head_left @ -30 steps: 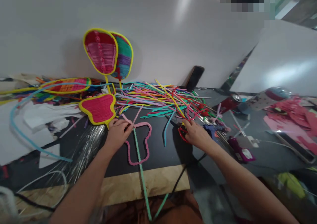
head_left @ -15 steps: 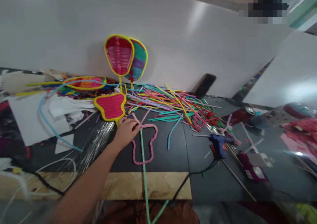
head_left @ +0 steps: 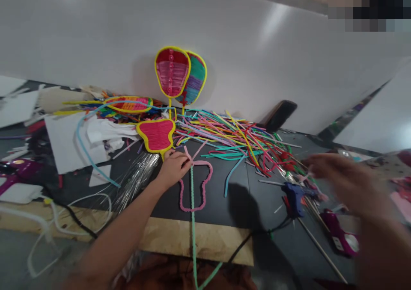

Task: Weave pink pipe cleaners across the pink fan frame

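Observation:
My left hand point(head_left: 175, 167) is closed, its fingertips pinching the top of a pink pipe-cleaner outline point(head_left: 205, 191) where the twisted ends cross. A mint-green pipe-cleaner stem point(head_left: 193, 232) runs down through the outline toward the front edge. Just above that hand lies a finished fan shape with a red-pink middle and yellow rim point(head_left: 157, 135). On the right, my right hand point(head_left: 349, 183) is smeared by motion, above the table beside a blue glue gun point(head_left: 294, 198); its fingers cannot be made out.
Loose pipe cleaners point(head_left: 218, 131) are heaped along the grey partition point(head_left: 122, 29). Two yellow-rimmed fans point(head_left: 172, 72) lean there, near a dark phone-like object point(head_left: 280, 115). A purple tool point(head_left: 338, 234) and black cord point(head_left: 239, 249) lie at the right. Silvery strands point(head_left: 136, 176) spread left.
My right hand has come into view from the right, over the glue gun's side. The view has shifted, while my left hand keeps its pinch on the pink outline.

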The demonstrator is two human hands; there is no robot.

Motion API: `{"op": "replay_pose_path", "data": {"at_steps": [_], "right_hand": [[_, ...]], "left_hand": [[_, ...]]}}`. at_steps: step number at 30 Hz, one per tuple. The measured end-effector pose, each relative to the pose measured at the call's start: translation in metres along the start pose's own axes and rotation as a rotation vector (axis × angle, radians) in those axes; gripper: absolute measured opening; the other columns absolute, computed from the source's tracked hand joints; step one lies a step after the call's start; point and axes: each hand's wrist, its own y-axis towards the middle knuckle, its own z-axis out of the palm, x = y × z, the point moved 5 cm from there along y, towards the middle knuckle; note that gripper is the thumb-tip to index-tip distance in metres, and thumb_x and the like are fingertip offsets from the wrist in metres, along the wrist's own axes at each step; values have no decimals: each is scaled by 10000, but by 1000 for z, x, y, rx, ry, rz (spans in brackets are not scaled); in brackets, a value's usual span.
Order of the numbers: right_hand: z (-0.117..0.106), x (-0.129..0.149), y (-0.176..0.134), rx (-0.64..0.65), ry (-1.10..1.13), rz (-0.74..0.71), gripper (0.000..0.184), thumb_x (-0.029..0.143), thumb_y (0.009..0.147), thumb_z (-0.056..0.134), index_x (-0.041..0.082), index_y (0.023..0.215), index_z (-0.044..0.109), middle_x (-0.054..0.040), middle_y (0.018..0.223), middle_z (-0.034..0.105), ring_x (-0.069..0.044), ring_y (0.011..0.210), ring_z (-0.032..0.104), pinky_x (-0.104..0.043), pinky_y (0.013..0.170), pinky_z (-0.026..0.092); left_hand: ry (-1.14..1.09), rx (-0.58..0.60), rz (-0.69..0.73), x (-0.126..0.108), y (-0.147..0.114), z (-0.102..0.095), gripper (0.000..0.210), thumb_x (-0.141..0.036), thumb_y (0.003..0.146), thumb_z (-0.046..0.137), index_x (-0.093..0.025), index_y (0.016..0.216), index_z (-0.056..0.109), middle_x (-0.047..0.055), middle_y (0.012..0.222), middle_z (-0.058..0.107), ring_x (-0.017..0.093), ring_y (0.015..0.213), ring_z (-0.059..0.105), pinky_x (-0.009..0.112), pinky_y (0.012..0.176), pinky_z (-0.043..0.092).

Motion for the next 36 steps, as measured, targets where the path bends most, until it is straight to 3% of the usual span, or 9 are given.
{"op": "replay_pose_path", "data": {"at_steps": [2, 5, 7, 9, 14, 22, 30, 33, 36], "right_hand": [[64, 40, 21, 151, 366, 97, 223, 336, 904, 463, 224, 1034, 606, -47, 715, 659, -149, 569, 622, -257, 491, 500], [161, 101, 56, 356, 839, 196, 322, 400, 822, 546, 177, 1048, 602, -4, 682, 642, -118, 517, 592, -244, 488, 494], [200, 125, 74, 364, 1098, 265, 346, 438, 769, 584, 185, 1004, 602, 14, 699, 629, -97, 518, 571, -202, 438, 456], [218, 133, 85, 332, 1210, 291, 299, 437, 720, 635, 180, 872, 615, 30, 656, 596, -81, 507, 545, -168, 398, 411], [219, 119, 83, 261, 1142, 293, 239, 414, 766, 600, 186, 810, 545, 64, 532, 558, -57, 371, 463, -151, 325, 344], [230, 101, 66, 250, 1229, 392, 313, 479, 760, 618, 213, 815, 463, 52, 591, 598, -103, 523, 614, -220, 503, 532], [224, 106, 63, 261, 1400, 392, 298, 451, 755, 648, 203, 782, 485, -48, 1062, 635, -89, 658, 640, -256, 621, 565], [225, 107, 64, 258, 1428, 387, 251, 418, 783, 624, 212, 815, 486, -32, 967, 657, -106, 675, 647, -271, 643, 561], [223, 106, 66, 227, 1233, 303, 169, 359, 818, 575, 220, 895, 516, -12, 842, 657, -134, 691, 646, -303, 660, 554]], "left_hand": [[-2, 3, -2, 0, 0, 0, 244, -299, 873, 453, -209, 779, 660, 43, 927, 722, 188, 896, 614, 412, 971, 298], [-16, 14, -1, 0, -1, 1, 239, -299, 877, 450, -209, 820, 664, 37, 943, 721, 184, 915, 610, 409, 980, 289], [-22, 18, 5, 0, -2, 2, 234, -286, 879, 442, -215, 854, 664, 32, 955, 718, 179, 931, 605, 403, 981, 287], [-24, 18, 8, 0, -2, 1, 228, -281, 878, 445, -217, 864, 663, 27, 956, 716, 179, 937, 602, 404, 980, 284], [-35, -25, -23, 3, -3, -1, 212, -293, 875, 465, -217, 839, 660, 16, 950, 719, 178, 932, 606, 421, 977, 269], [26, -43, -148, 8, -1, -2, 170, -241, 819, 497, -191, 764, 650, 46, 894, 710, 197, 902, 614, 427, 984, 276], [51, -93, -171, 12, 0, -3, 181, -221, 772, 511, -210, 752, 691, 38, 871, 705, 207, 923, 601, 404, 933, 329], [45, -81, -166, 12, 0, -3, 184, -208, 773, 511, -209, 772, 695, 38, 882, 702, 204, 919, 602, 402, 916, 338], [41, -67, -171, 11, 0, -3, 185, -217, 788, 506, -211, 767, 690, 35, 886, 701, 206, 931, 597, 405, 927, 335]]}}
